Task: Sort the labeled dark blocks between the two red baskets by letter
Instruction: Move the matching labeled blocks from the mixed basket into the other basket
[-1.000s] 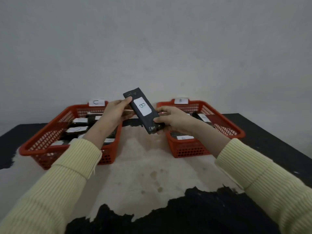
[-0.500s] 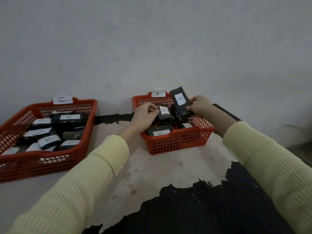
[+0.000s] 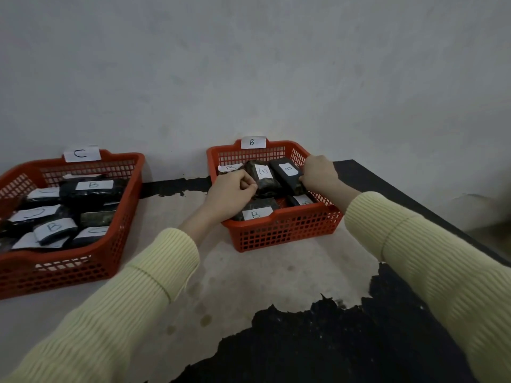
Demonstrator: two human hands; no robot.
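Two red baskets stand by the wall. The right basket (image 3: pixel 279 230) carries a tag marked B, the left basket (image 3: pixel 63 266) a tag marked C. My right hand (image 3: pixel 318 174) grips a dark block labeled B (image 3: pixel 287 175), which lies tilted inside the right basket. My left hand (image 3: pixel 232 192) is curled on the edge of a neighbouring dark block labeled B (image 3: pixel 262 178) in the same basket. More B blocks lie under and in front of them. The left basket holds several dark blocks with B and C labels.
The baskets sit on a worn table (image 3: pixel 249 275) whose pale middle patch gives way to black surface at the front and right. A grey wall (image 3: pixel 249 64) rises directly behind the baskets. The table's right edge runs diagonally past the right basket.
The B block went from mid-air between the baskets into the right basket, then from upright to lying down. My left hand followed to the neighbouring block. The view swung right.
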